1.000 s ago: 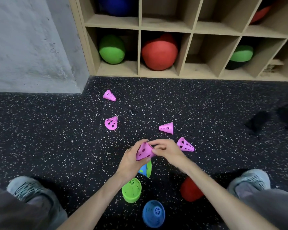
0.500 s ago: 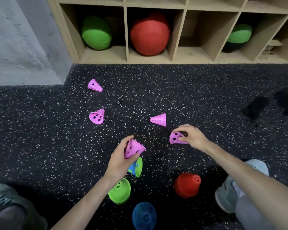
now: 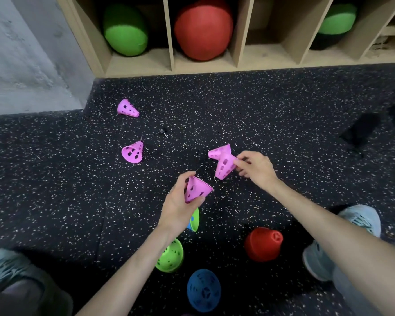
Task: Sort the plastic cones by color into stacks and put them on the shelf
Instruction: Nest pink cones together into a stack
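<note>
Right hand point(image 3: 257, 168) fingers pinching a pink cone point(image 3: 225, 165) just up-right of the pink stack point(image 3: 196, 190) gripped in left hand point(image 3: 178, 206), open mouth facing it

arms: bare, no sleeves | left hand point(image 3: 178, 208), right hand point(image 3: 258, 169): no gloves | shoes point(image 3: 342, 242): pale teal mesh, below hands | trousers: grey

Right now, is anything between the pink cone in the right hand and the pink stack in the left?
Nothing visible. The right hand pinches a pink cone in the air, just up and right of the pink stack that the left hand grips. Only bare floor shows in the gap.
</note>
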`<state>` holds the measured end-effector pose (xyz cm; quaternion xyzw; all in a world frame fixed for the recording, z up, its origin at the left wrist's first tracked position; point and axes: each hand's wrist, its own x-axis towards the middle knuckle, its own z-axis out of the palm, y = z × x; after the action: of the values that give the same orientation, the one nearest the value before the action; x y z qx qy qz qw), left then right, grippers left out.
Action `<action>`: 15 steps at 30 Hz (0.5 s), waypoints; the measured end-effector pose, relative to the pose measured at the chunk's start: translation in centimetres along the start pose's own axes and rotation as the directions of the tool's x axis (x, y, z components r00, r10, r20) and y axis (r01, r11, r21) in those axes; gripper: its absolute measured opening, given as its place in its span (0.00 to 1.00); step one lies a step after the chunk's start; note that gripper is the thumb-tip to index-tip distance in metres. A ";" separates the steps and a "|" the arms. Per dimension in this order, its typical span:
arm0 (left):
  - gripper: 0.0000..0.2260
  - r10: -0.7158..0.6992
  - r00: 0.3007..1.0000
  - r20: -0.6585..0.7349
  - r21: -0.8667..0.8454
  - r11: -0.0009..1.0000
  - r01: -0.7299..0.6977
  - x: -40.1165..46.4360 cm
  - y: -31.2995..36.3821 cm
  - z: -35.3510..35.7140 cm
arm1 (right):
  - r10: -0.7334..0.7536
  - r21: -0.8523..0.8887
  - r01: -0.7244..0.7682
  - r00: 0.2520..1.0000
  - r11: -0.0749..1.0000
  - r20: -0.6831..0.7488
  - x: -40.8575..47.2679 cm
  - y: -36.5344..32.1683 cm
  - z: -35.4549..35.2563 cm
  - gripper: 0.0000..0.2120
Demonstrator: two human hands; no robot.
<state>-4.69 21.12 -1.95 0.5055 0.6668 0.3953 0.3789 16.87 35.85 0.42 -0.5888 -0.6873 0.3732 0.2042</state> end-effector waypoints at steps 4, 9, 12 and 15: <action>0.29 0.012 0.995 -0.096 0.029 1.000 -0.009 -1.0 0.1 0.0 | -0.039 0.210 0.027 0.998 0.977 0.054 -0.7 -3.4 0.5 0.06; 0.31 -0.011 0.984 -0.176 0.035 0.999 0.017 -2.0 0.1 -0.6 | -0.121 0.197 0.078 0.968 0.977 0.219 -2.0 -6.2 1.3 0.07; 0.33 -0.015 0.975 -0.220 0.038 0.999 0.024 -2.6 0.1 -0.9 | -0.159 0.163 0.111 0.932 0.980 0.327 -2.6 -6.6 1.8 0.07; 0.34 0.005 0.970 -0.242 0.087 0.996 0.016 -3.0 0.5 -1.0 | -0.183 0.134 0.141 0.904 0.981 0.387 -3.3 -6.8 2.2 0.06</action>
<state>-4.78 18.15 -0.84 0.4678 0.7263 0.4231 0.2731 11.54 31.88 4.68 -0.4304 -0.7408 0.5014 0.1207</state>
